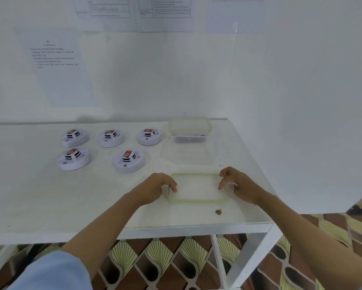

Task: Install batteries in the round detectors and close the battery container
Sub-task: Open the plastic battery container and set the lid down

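Left hand (pixel 160 187) and right hand (pixel 237 185) each grip a short end of the clear lid (pixel 197 190), near the front edge of the table (pixel 29 195). The battery container (pixel 188 130) stands behind it, and five round detectors (pixel 128 161) lie to the left.

Lid (pixel 197 188): clear plastic; table (pixel 50 195): matt wht; detectors (pixel 129 162): smooth plastic.

I hold the clear, green-rimmed lid (pixel 196 188) near the front of the white table (pixel 50 206), my left hand (pixel 157 186) curled round its left end and my right hand (pixel 236 184) gripping its right end. Beyond it, by the wall, stands the clear container (pixel 188 125). To its left sit five round detectors (pixel 129 161), three behind two, each showing a red-labelled battery (pixel 127 154).
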A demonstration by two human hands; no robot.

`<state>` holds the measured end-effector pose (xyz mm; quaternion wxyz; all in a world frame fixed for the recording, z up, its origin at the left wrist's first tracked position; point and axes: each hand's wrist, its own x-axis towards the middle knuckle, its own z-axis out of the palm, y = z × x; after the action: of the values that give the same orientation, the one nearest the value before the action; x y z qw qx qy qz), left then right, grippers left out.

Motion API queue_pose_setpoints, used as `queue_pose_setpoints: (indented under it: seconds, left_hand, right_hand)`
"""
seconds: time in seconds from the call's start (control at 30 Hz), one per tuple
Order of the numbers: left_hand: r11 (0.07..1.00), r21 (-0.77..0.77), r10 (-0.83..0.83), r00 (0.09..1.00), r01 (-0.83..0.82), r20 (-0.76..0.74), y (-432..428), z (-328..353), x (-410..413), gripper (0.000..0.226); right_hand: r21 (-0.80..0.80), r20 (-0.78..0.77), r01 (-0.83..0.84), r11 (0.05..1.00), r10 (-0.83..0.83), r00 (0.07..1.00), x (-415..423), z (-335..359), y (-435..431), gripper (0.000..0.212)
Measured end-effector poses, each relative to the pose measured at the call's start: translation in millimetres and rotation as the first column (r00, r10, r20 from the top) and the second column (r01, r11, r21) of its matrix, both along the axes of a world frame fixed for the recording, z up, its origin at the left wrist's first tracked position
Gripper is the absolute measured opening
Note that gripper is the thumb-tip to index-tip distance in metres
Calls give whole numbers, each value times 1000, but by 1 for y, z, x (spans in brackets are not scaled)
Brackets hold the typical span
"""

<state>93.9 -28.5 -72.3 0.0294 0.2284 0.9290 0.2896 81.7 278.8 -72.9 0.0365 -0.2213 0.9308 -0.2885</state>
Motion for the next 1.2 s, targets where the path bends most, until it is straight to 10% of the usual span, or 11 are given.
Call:
queue_pose_setpoints:
  seconds: [0.13,0.37,0.5,1.2]
  left_hand:
    - [1000,-9,2,998,-1,64,1,8,3,62]
    - [919,274,290,957,-284,18,-4,39,-33,40]
    - [785,488,358,922,-381,145,3,59,-73,34]
    - [716,523,169,842,-463,513,11,48,-237,23]
  right_hand:
    - [61,25,4,998,-5,1000,2,9,2,74]
    - [-448,92,279,849,-267,959,-26,44,-1,54]
    - [-587,274,289,756,-151,950,-64,63,-2,31]
    - [-530,569,287,798,84,818,-255,62,-27,35]
